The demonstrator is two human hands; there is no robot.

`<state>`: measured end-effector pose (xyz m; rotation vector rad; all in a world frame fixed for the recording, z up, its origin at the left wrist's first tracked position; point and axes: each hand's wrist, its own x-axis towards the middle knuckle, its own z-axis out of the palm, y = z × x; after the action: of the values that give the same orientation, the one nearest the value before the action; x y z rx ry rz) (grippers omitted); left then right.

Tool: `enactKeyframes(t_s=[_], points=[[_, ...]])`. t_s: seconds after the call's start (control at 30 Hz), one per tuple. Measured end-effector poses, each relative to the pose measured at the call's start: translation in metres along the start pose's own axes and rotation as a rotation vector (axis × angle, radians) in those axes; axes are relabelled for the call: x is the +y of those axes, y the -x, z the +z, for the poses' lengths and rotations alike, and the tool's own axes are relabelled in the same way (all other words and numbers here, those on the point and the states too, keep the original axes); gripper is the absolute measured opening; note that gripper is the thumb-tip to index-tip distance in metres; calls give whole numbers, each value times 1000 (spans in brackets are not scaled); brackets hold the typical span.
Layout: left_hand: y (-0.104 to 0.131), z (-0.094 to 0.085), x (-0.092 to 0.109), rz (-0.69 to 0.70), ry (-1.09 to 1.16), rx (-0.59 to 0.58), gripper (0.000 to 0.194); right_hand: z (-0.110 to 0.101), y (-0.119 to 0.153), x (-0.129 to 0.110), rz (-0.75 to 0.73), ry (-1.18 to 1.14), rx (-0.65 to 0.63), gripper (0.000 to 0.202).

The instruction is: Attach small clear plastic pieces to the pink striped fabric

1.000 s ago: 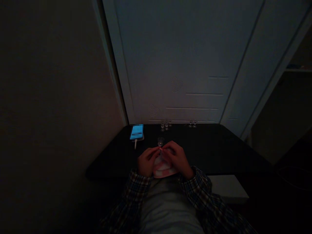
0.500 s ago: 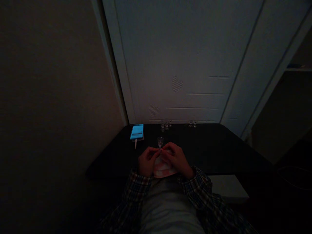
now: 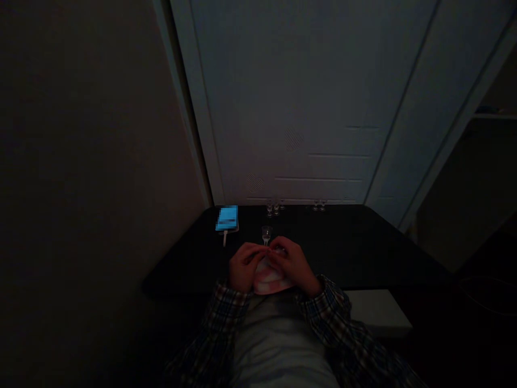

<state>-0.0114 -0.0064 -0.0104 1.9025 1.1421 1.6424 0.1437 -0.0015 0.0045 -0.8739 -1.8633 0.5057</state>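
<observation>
No text, label, brand or number can be read. From the middle of the view, the lit blue screen (image 3: 228, 217) at about eight o'clock, on the tabletop (image 3: 363, 245), is blocked into coarse squares, its contents illegible. The pale panel (image 3: 315, 70) carries only wordless relief: a hatched heart (image 3: 294, 139) at one o'clock, a second heart (image 3: 254, 183) near the centre, and plain line grooves (image 3: 339, 156) between two and three.

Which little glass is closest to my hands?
The lone glass right by your fingertips; the other glasses stand near the far edge of the table.
</observation>
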Motion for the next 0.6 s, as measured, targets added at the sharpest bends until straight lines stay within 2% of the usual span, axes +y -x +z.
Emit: enactKeyframes(t_s=[0.23, 0.37, 0.47, 0.6], points=[[1, 1, -2, -62, 9, 46, 11, 2, 1, 0, 35, -16, -5, 15], [1, 3, -4, -141, 58, 67, 14, 2, 1, 2, 49, -15, 55, 14], [1, 3, -4, -177, 55, 37, 16, 2, 1, 2, 63, -27, 101, 12], [-1, 5, -3, -200, 29, -65, 15, 1, 1, 2, 78, -26, 74, 12]])
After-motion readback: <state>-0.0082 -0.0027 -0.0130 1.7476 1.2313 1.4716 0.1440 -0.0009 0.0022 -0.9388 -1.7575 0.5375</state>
